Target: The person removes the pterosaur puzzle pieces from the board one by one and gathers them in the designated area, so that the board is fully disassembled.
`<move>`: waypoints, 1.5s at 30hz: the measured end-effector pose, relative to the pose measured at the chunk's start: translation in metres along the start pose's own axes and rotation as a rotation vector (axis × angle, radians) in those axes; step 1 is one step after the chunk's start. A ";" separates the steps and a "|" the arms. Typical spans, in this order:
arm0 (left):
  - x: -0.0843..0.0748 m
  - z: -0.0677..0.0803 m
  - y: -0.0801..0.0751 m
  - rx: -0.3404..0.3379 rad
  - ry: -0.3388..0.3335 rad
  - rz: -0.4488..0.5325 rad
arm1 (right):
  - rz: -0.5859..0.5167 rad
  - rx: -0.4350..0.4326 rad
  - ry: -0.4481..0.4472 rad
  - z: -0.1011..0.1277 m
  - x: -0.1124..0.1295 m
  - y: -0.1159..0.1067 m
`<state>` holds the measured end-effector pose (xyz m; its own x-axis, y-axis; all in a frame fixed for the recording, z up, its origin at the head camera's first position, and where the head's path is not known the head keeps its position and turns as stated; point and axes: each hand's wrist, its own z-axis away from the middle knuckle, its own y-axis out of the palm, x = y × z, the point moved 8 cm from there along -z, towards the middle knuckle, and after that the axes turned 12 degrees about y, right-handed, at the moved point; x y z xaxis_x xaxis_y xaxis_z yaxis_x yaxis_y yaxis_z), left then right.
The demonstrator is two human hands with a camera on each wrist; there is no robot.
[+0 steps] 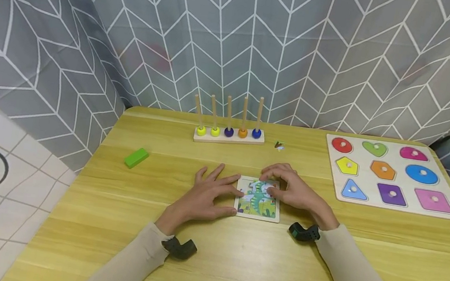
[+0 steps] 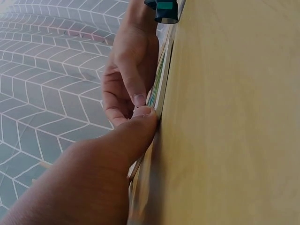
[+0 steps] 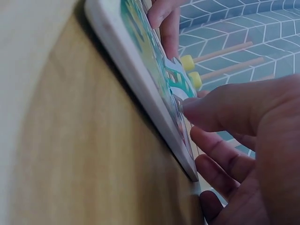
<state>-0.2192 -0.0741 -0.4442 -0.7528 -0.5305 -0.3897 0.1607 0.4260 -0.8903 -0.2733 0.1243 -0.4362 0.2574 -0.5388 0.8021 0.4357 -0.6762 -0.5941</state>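
A small dinosaur jigsaw puzzle [image 1: 256, 207] lies in its pale wooden tray [image 1: 257, 217] at mid-table. My left hand [image 1: 205, 198] rests at the tray's left side with fingers spread, fingertips and thumb touching its edge. Over the upper right corner, my right hand [image 1: 293, 188] has its thumb and curled fingers about a teal and white jigsaw piece [image 1: 261, 185]. In the right wrist view this piece [image 3: 177, 77] stands slightly raised from the tray, the right thumb [image 3: 199, 111] against it. The fingers partly cover the tray's top right corner.
Behind the tray stands a peg rack [image 1: 229, 139] with coloured beads on upright sticks. A small loose piece [image 1: 279, 145] lies beside it. A green block [image 1: 136, 158] is at left, and a shape-knob board [image 1: 403, 204] at right. A patterned curtain [image 1: 230, 40] hangs behind the table.
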 end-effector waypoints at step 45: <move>-0.002 0.000 -0.002 -0.004 -0.014 0.004 | -0.184 -0.034 0.037 -0.001 -0.005 -0.004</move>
<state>-0.2180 -0.0742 -0.4423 -0.7433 -0.5385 -0.3968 0.1617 0.4310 -0.8878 -0.2772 0.1293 -0.4374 0.1442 -0.4223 0.8949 0.4431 -0.7811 -0.4400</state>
